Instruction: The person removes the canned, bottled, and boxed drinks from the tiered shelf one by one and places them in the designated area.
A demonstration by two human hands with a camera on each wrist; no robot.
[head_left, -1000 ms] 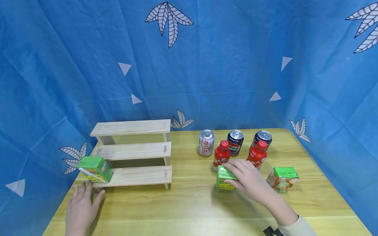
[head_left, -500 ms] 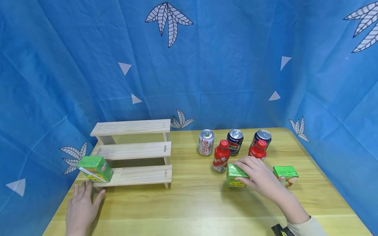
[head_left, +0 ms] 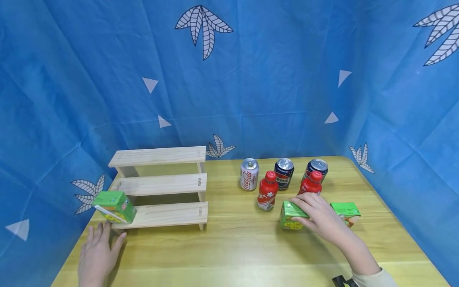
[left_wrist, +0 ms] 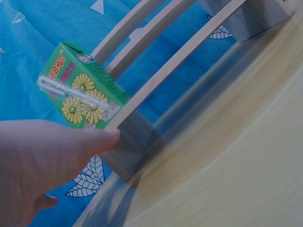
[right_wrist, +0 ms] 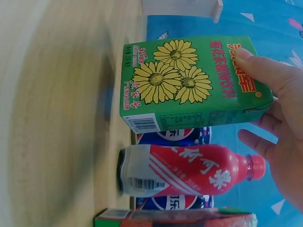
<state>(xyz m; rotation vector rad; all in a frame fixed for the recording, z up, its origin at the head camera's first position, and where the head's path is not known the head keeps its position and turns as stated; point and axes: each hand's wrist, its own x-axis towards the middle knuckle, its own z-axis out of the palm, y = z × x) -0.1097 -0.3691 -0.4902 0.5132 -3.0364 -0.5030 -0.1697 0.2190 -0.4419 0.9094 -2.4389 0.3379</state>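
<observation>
My right hand [head_left: 320, 219] pinches a green drink carton [right_wrist: 173, 80] with yellow flowers, thumb on its front face near the top. The carton is upright; I cannot tell whether its base touches the table. Just behind that hand stands a red bottle [right_wrist: 189, 170], partly hidden in the head view. Another green-topped carton [head_left: 346, 211] is to the hand's right, partly covered by it. My left hand [head_left: 97, 253] rests with spread fingers at the left front end of a three-tier wooden shelf [head_left: 161, 215]. Its thumb touches the shelf's end in the left wrist view. Above it, a matching flower carton [left_wrist: 83, 90] sits on the lowest tier.
Behind the right hand are a silver Coca-Cola can [head_left: 249, 174], two dark blue cans, the left one [head_left: 284, 173] beside the right one [head_left: 317, 167], and a second red bottle [head_left: 267, 191]. A blue patterned cloth [head_left: 272, 79] hangs around the wooden table [head_left: 222, 255].
My right hand has moved right with the flower carton, from in front of the left red bottle towards the right one. My left hand stays in place.
</observation>
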